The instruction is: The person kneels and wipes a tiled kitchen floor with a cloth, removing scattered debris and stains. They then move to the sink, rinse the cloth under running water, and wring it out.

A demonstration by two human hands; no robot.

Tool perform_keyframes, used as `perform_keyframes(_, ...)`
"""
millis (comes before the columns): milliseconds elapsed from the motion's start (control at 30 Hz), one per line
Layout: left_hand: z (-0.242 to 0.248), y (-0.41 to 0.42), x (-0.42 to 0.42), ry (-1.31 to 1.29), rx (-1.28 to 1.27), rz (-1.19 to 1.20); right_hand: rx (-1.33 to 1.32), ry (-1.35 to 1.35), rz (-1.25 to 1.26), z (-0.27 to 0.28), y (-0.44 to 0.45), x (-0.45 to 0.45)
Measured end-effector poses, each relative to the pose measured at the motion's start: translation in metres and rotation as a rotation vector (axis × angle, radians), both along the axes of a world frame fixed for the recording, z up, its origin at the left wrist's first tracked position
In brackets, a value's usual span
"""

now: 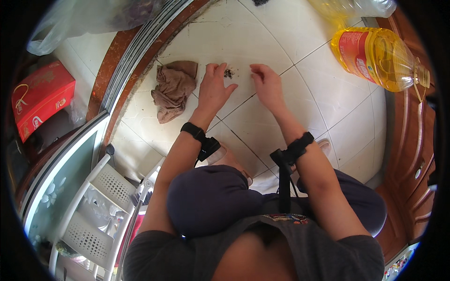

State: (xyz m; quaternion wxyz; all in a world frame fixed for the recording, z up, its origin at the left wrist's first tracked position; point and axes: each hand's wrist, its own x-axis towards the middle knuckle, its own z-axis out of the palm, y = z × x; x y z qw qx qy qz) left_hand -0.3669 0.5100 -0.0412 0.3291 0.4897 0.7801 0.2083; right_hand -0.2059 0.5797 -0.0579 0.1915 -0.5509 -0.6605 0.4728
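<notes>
A small heap of dark and pale debris (pixel 229 72) lies on the white floor tiles between my hands. My left hand (pixel 213 89) is just left of it, thumb spread from the fingers, with the fingertips close to the heap. On the other side, a short gap away, my right hand (pixel 268 87) has its fingers loosely curled, and nothing shows in them. A crumpled brown cloth (pixel 175 87) rests on the tiles to the left of my left hand. Black straps with small devices are around both forearms.
A large bottle of yellow oil (pixel 376 58) is at the upper right by brown cabinet doors (pixel 404 147). Metal door tracks (pixel 140 45) curve along the left. Beyond them are a red box (pixel 44 95) and a plastic bag (pixel 95 17). A white plastic rack (pixel 89 239) stands lower left.
</notes>
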Motion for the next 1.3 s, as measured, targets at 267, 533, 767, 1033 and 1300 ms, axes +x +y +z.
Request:
perform_keyframes(267,-0.025,0.006,0.003,0.056,0.062,-0.025,-0.184,0.074,-0.141,0.014,0.029,0.035)
perform_keyframes(533,-0.031,0.007,0.012,0.176,0.108,-0.049,-0.236,0.092,-0.171,0.003,0.035,0.063)
perform_keyframes(767,-0.038,0.005,0.012,0.208,0.063,-0.120,-0.301,0.073,-0.203,0.004,0.033,0.088)
perform_keyframes(1033,0.024,0.001,-0.057,-0.125,0.180,0.442,-0.448,0.210,-0.319,0.011,0.035,0.101)
perform_keyframes(1300,0.238,0.089,-0.211,-0.217,0.806,0.472,-0.466,0.278,-0.316,0.026,0.033,0.095)
